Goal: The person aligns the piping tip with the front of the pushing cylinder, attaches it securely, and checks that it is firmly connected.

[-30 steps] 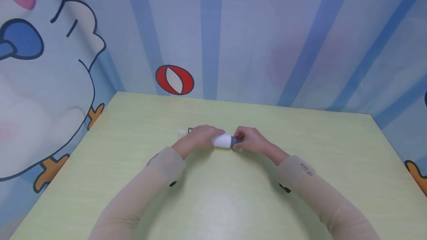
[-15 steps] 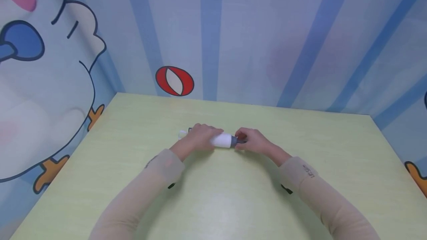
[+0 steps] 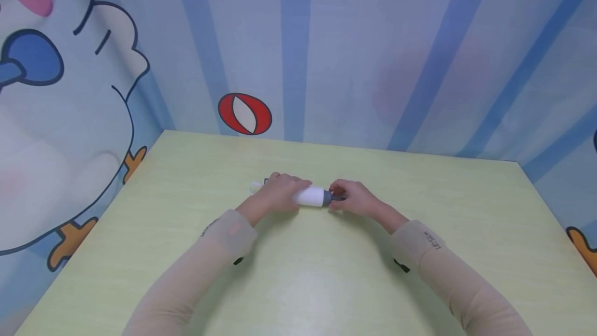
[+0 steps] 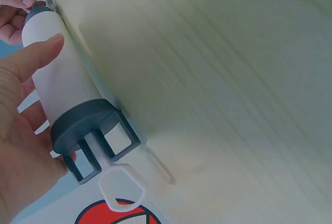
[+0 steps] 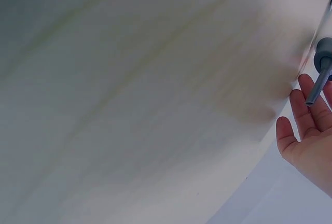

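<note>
A large plunger syringe, like a pastry syringe, lies on its side low over the table, with a white barrel (image 3: 311, 196) and grey ends. My left hand (image 3: 281, 192) grips the barrel from above, thumb along it in the left wrist view. Past that hand stick out grey finger loops (image 4: 130, 150) and a white pull ring (image 4: 111, 168). At the other end, my right hand (image 3: 356, 198) holds the grey tip cap between thumb and fingers. A thin grey nozzle tube (image 5: 318, 86) passes along its fingers in the right wrist view; its thumb is hidden there.
The pale yellow-green table (image 3: 308, 274) spreads around both hands. Behind it stands a blue striped wall (image 3: 345, 56) with a red and white oval (image 3: 244, 113). Cartoon figures cover the left side wall.
My right hand has shifted slightly to the right along the syringe's tip, and more of the grey nozzle shows. The left hand keeps its grip with hardly any movement.
</note>
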{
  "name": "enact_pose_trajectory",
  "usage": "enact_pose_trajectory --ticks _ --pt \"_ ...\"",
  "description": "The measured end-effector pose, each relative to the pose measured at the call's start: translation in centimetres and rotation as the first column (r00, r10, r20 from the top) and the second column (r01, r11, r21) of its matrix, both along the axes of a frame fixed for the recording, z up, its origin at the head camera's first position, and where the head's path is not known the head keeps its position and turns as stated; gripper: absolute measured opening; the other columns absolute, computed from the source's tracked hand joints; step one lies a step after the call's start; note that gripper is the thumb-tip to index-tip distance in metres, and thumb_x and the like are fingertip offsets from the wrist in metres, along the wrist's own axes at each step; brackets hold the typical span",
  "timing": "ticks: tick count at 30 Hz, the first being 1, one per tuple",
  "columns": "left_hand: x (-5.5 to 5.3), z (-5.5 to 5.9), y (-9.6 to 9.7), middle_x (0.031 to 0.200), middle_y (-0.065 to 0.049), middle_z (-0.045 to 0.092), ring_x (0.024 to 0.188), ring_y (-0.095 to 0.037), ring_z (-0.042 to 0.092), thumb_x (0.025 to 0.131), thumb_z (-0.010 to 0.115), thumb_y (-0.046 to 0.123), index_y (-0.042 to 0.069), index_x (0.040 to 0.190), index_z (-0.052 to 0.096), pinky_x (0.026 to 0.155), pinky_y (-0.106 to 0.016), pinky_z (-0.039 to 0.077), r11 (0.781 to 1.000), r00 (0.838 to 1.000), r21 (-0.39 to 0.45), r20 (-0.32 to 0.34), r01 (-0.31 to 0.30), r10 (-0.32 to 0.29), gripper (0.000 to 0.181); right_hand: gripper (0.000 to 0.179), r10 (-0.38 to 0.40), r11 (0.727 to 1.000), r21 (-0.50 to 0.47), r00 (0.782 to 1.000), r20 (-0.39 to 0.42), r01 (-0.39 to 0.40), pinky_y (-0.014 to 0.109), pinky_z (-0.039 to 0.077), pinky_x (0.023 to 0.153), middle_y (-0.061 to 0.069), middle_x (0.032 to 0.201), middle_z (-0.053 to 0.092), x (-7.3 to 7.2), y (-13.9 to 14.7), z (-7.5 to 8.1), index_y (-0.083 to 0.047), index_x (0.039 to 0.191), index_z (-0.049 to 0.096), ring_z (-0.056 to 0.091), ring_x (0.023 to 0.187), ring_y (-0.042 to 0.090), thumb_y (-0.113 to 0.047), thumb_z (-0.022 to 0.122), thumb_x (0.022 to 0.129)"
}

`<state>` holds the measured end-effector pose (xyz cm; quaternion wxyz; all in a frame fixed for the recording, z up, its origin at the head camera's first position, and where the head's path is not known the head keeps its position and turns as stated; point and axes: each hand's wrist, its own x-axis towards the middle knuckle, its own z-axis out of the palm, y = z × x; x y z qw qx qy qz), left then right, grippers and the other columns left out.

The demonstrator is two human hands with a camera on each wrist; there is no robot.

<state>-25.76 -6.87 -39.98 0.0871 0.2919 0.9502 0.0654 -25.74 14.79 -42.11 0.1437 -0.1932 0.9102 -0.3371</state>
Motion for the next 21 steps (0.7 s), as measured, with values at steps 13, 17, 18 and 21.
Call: enact_pose_trajectory --ticks 13,17,18,21 --pt "0.1 -0.1 -1.2 0.128 -0.002 0.051 0.118 -0.022 0.044 0.071 0.073 0.025 0.020 0.131 0.044 0.099 -0.048 0.025 0.998 0.998 0.024 0.004 -0.059 0.059 0.067 0.042 -0.026 0.999 -0.048 0.999 -0.019 0.025 0.041 0.043 0.087 0.014 0.110 0.059 0.0 1.8 0.8 -0.003 0.114 0.053 0.052 0.104 0.028 -0.021 0.065 0.078" --pt "0.1 -0.2 -1.5 0.127 -0.003 0.051 0.118 -0.023 0.044 0.071 0.073 0.026 0.019 0.130 0.044 0.099 -0.050 0.025 0.998 0.999 0.036 -0.008 -0.047 0.047 0.066 0.042 -0.013 0.999 -0.048 0.999 -0.029 0.012 0.042 0.043 0.087 0.014 0.110 0.059 0.0 2.3 0.6 -0.002 0.114 0.053 0.052 0.104 0.029 -0.020 0.065 0.078" --pt "0.1 -0.2 -1.6 0.127 -0.003 0.051 0.118 -0.023 0.044 0.070 0.073 0.025 0.019 0.130 0.045 0.099 -0.050 0.025 0.998 0.999 0.040 -0.009 -0.045 0.045 0.067 0.042 -0.016 0.999 -0.051 1.000 -0.022 0.015 0.042 0.042 0.087 0.014 0.110 0.059 0.0 2.3 0.6 -0.002 0.114 0.052 0.052 0.105 0.028 -0.020 0.065 0.078" --pt "0.2 -0.2 -1.7 0.127 -0.003 0.051 0.118 -0.023 0.044 0.070 0.074 0.025 0.019 0.130 0.045 0.099 -0.051 0.025 0.998 0.999 0.048 -0.011 -0.048 0.048 0.067 0.042 -0.019 0.998 -0.059 1.000 -0.009 0.019 0.043 0.042 0.089 0.015 0.112 0.058 0.1 2.5 0.6 -0.002 0.116 0.051 0.052 0.106 0.029 -0.019 0.064 0.079"
